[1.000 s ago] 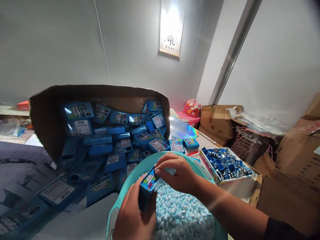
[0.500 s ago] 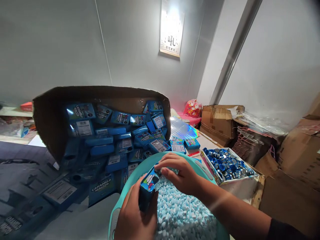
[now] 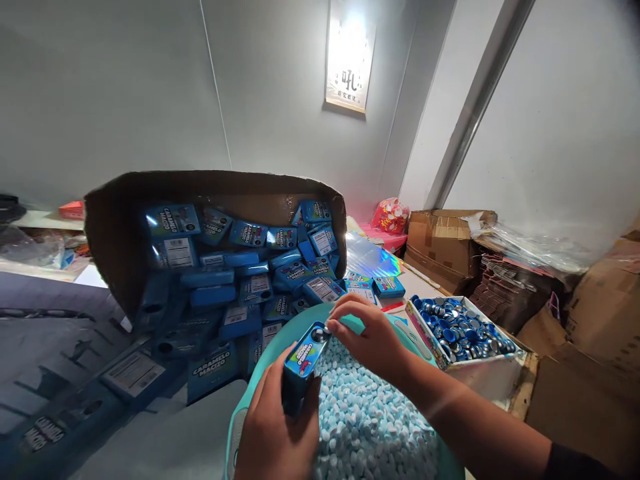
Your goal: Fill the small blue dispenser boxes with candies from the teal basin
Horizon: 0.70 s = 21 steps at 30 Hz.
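Note:
My left hand (image 3: 277,417) is wrapped round a small blue tin (image 3: 304,360) printed "CARAMELO MACIZO", holding it tilted with its narrow printed face up. A dark round opening (image 3: 318,335) shows at the tin's far end. Just right of that opening is my right hand (image 3: 367,333), its thumb and forefinger pinched together; whatever is between the fingertips is too small to make out. Both hands are over a turquoise tub (image 3: 250,393) filled with pale blue and white pellet-like candies (image 3: 370,413).
A cardboard box (image 3: 215,179) on its side spills many blue tins (image 3: 250,287) leftward and forward. On the right stands a white box (image 3: 480,380) of round blue and silver caps (image 3: 465,330). Brown cartons (image 3: 445,247) and stacked cardboard (image 3: 510,273) stand beyond it.
My right fingers have drawn back a little from the tin's end, uncovering the round opening. My left hand still grips the tin. The whole view has shifted slightly.

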{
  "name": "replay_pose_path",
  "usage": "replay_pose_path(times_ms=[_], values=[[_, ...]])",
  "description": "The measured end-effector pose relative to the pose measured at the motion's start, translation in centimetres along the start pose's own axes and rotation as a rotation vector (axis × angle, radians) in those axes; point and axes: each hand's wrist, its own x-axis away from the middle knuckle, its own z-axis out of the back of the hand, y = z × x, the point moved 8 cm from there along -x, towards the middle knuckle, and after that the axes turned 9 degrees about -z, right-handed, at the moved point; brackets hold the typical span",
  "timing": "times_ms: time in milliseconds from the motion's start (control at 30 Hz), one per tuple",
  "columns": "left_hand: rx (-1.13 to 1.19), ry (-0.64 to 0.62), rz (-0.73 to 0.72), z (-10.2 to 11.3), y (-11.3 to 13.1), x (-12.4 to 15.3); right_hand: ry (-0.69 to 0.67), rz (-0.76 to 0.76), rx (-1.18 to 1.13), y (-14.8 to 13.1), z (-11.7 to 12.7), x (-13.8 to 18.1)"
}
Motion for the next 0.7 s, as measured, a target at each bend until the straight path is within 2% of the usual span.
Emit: replay_pose_path(times_ms=[100,267,500,633,700], values=[[-0.001,-0.031,-0.006,0.2,0.5,-0.1,-0.027,-0.024,0.015,0.3,-0.2,-0.1],[-0.007,-0.037,-0.020,0.5,1.3,-0.1,-0.154,-0.048,-0.039,-0.2,-0.8,0.2],[-0.018,-0.047,0.033,0.1,0.4,0.3,-0.290,-0.062,-0.021,0.0,-1.6,0.6],[-0.069,-0.076,0.043,-0.2,0.6,0.2,-0.443,-0.079,0.071,0.5,-2.9,1.1],[-0.065,-0.078,0.036,-0.2,0.9,0.2,-0.503,-0.109,0.001,0.5,-3.4,1.3]])
